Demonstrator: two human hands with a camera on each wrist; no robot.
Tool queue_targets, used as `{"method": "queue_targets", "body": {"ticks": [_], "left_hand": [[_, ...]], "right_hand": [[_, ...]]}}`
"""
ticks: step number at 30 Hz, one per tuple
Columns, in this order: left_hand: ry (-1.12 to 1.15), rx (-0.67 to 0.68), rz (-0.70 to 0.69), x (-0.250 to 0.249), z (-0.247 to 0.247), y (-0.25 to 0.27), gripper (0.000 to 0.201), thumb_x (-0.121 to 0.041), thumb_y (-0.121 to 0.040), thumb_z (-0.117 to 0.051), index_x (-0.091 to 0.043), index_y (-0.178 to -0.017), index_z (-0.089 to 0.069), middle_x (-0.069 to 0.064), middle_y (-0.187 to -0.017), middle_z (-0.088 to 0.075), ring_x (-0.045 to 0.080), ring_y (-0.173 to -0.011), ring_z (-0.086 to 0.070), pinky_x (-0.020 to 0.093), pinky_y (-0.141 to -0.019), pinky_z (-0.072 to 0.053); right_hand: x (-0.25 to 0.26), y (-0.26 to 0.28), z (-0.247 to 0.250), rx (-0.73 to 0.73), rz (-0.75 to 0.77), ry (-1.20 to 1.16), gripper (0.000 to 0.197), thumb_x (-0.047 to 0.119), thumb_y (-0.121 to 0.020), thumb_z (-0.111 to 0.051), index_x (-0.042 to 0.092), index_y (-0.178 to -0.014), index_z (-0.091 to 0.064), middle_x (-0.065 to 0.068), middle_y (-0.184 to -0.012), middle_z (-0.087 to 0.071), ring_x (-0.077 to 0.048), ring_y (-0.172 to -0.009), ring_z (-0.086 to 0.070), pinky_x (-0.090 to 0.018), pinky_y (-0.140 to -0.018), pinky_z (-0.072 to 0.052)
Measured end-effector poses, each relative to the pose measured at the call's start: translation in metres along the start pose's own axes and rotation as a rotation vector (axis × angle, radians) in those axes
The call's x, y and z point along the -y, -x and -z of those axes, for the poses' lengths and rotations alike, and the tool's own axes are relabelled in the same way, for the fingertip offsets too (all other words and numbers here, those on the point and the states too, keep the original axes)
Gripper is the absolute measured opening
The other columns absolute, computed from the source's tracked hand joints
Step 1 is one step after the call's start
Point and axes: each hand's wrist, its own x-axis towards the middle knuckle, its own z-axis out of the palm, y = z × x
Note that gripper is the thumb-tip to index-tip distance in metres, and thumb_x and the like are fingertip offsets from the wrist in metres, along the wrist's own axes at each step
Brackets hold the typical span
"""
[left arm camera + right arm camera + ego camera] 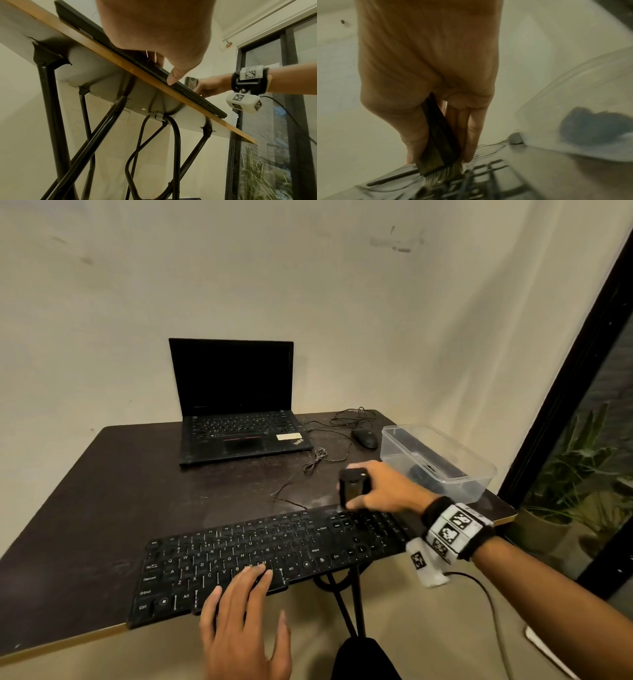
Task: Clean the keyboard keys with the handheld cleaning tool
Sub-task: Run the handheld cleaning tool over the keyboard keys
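Observation:
A black full-size keyboard lies along the near edge of the dark table. My right hand grips a black handheld cleaning brush upright over the keyboard's far right corner. In the right wrist view the brush points down and its pale bristles touch the blurred keys. My left hand rests flat with straight fingers on the keys near the space bar. In the left wrist view the left hand lies over the keyboard's front edge, thumb tip on the rim.
An open black laptop stands at the back of the table. A wired mouse and loose cables lie to its right. A clear plastic box with dark items sits at the right edge. A glass door is further right.

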Motion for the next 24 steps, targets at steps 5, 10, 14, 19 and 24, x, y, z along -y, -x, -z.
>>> {"method": "queue_targets", "body": {"ticks": [5,10,14,19,24], "left_hand": [[-0.005,-0.001,0.005,-0.002,-0.002,-0.001,0.055,-0.039,-0.076,-0.058,-0.009,-0.118,-0.078,0.005,-0.131,-0.072,0.019,-0.129,-0.056,0.035,-0.124,-0.020],[-0.017,-0.004,0.003,-0.001,-0.002,-0.001,0.054,-0.039,-0.078,-0.057,-0.010,-0.117,-0.078,0.004,-0.131,-0.072,0.019,-0.129,-0.057,0.036,-0.122,-0.023],[-0.023,-0.021,-0.001,-0.001,-0.003,-0.002,0.054,-0.039,-0.077,-0.057,-0.009,-0.116,-0.079,0.004,-0.130,-0.073,0.018,-0.128,-0.057,0.034,-0.123,-0.021],[-0.021,-0.018,-0.010,0.003,-0.002,0.000,0.055,-0.038,-0.079,-0.058,-0.009,-0.121,-0.077,0.003,-0.134,-0.071,0.018,-0.131,-0.056,0.039,-0.122,-0.025],[0.005,-0.049,-0.007,0.000,-0.004,0.001,0.053,-0.037,-0.079,-0.059,-0.010,-0.122,-0.076,0.002,-0.135,-0.070,0.018,-0.131,-0.057,0.042,-0.121,-0.027]], "right_hand": [[-0.043,0.026,0.025,-0.106,-0.090,-0.105,0.033,0.016,-0.082,-0.091,0.028,-0.106,-0.073,0.006,-0.107,-0.077,-0.014,-0.106,-0.072,-0.049,-0.103,-0.055],[-0.026,0.016,0.013,-0.122,-0.060,-0.144,0.032,0.019,-0.080,-0.091,0.026,-0.107,-0.075,0.004,-0.107,-0.078,-0.016,-0.104,-0.073,-0.049,-0.102,-0.057],[0.008,0.003,-0.015,-0.022,0.056,-0.100,0.030,0.020,-0.080,-0.089,0.032,-0.104,-0.074,0.009,-0.104,-0.079,-0.011,-0.101,-0.074,-0.039,-0.098,-0.058],[-0.011,0.003,-0.005,-0.123,-0.039,-0.078,0.037,0.026,-0.075,-0.092,0.033,-0.106,-0.071,0.006,-0.103,-0.078,-0.015,-0.100,-0.074,-0.048,-0.097,-0.059],[-0.044,0.023,0.002,-0.270,-0.178,-0.107,0.033,0.022,-0.080,-0.091,0.026,-0.108,-0.073,0.005,-0.101,-0.079,-0.017,-0.100,-0.073,-0.049,-0.098,-0.059]]}}
